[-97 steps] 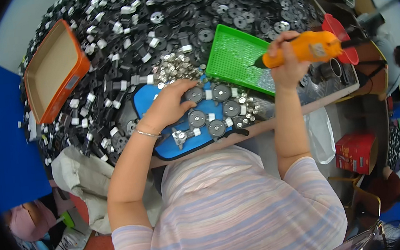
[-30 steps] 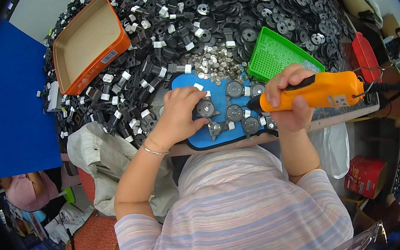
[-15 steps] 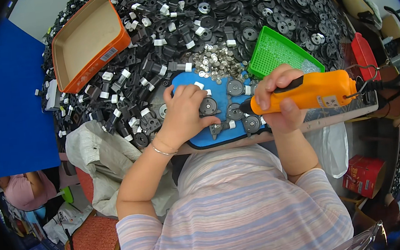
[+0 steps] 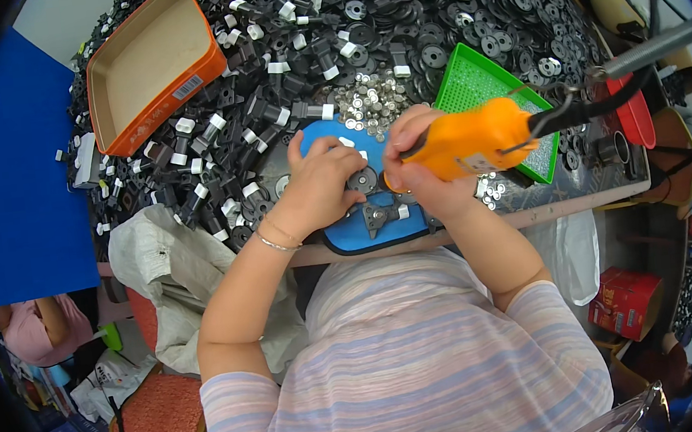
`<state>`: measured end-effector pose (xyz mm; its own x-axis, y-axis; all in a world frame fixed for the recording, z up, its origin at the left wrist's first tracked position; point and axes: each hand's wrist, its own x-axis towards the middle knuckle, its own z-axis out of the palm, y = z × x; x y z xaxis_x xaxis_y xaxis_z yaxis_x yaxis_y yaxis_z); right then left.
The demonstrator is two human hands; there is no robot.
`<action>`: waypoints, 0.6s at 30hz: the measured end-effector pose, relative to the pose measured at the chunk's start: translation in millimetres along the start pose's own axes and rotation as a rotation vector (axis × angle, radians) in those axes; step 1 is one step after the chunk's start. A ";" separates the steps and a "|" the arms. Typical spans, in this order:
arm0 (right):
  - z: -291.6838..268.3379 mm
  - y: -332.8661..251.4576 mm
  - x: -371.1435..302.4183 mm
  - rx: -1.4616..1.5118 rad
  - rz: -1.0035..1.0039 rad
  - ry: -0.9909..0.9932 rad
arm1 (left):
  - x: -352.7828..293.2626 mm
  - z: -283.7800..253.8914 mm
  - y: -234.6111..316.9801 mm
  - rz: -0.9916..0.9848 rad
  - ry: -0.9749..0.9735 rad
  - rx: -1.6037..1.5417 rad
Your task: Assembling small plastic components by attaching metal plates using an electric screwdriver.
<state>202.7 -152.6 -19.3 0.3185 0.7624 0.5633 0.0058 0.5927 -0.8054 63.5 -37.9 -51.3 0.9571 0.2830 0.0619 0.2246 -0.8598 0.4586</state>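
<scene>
An orange electric screwdriver (image 4: 477, 147) is gripped in the right hand (image 4: 425, 177), the fingers wrapped closed around its body, with its tip brought down onto a round black disc part (image 4: 363, 181) seated on the blue jig plate (image 4: 356, 232) at the near edge of the table. The left hand (image 4: 320, 183) is laid over that same disc, fingers curled and pressing on it; whether anything is pinched under the fingertips cannot be told.

The disc is judged to be light, stiff moulded plastic, small enough to slip or spin under the driver, so it is best held down at its rim, clear of the centre hole. The screwdriver is judged moderately heavy and rigid, partly carried by its dark cable (image 4: 593, 105), and best taken around the thick orange barrel.

1 screwdriver is seen, and 1 blue jig plate with at least 2 black parts visible on it, others being hidden by the hands. 1 green mesh tray (image 4: 492, 85) sits just beyond the right hand, and 1 empty orange tray (image 4: 149, 62) rests on the heap at far left. A cluster of small silver screws (image 4: 368, 101), too many to count, lies beside the jig. The black parts (image 4: 443, 15) piled across the table are far beyond counting.
</scene>
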 end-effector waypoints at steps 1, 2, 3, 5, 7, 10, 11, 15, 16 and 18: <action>2.4 1.9 -0.2 -0.002 0.003 -0.002 | 0.9 -0.4 -0.1 -0.009 -0.019 0.013; 4.8 3.6 -0.9 0.044 0.030 0.022 | 1.5 0.1 -0.7 -0.010 -0.019 0.009; 6.1 4.6 -1.4 0.090 0.056 0.047 | 2.2 0.7 -1.3 0.014 -0.006 0.012; 7.1 6.1 -1.9 0.062 0.072 0.033 | 4.2 2.7 -4.0 0.035 0.007 0.013; 7.5 8.1 -1.5 0.035 0.086 0.018 | 6.2 5.9 -7.7 0.055 0.007 0.046; 4.2 11.9 -0.2 -0.163 0.067 -0.075 | 9.2 -2.7 -5.2 0.027 -0.093 0.011; 2.9 12.7 0.0 -0.166 0.066 -0.076 | 10.2 -1.7 -5.7 0.030 -0.091 0.010; -4.4 17.0 9.0 -0.063 0.054 -0.233 | 10.1 0.7 -7.5 0.066 -0.039 -0.084; -5.9 17.3 11.6 0.016 0.107 -0.317 | 9.7 0.0 -7.7 0.092 -0.038 -0.130; -6.5 14.5 16.1 0.029 0.111 -0.317 | 11.2 0.6 -8.3 0.101 -0.031 -0.089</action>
<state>214.1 -133.4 -23.2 0.0055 0.8629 0.5053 -0.0407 0.5051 -0.8621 72.5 -27.8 -55.0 0.9795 0.1828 0.0849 0.1114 -0.8419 0.5280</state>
